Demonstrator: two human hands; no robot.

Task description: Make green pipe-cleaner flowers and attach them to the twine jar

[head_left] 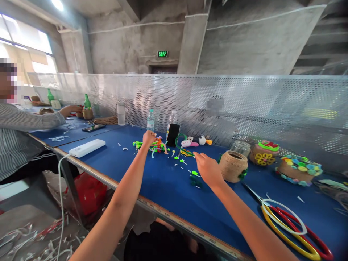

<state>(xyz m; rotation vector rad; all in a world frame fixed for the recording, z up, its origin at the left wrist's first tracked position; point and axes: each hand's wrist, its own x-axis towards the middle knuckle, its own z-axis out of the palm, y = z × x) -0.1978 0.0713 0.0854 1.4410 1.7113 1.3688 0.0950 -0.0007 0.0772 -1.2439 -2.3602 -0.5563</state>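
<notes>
My right hand [207, 166] pinches the end of a thin green pipe cleaner [177, 145], which curves up in a loop in front of a black phone [173, 135]. Farther left, my left hand [149, 138] is closed over the table; whatever its fingers hold, if anything, is hidden. Just beyond it lies a pile of bright fuzzy pieces [159, 145] in green, orange and other colours. A twine-wrapped jar [233, 167] with green decoration stands right of my right hand. Small green bits [194, 173] and white scraps lie between my hands.
Large scissors [293, 228] with red and yellow handles lie at right, a white ring across them. Behind are decorated twine pots [296, 170], a glass jar [240, 148], plush toys [197, 141] and bottles [150, 120]. A white power bank [87, 148] with cable lies left, near another person [24, 125].
</notes>
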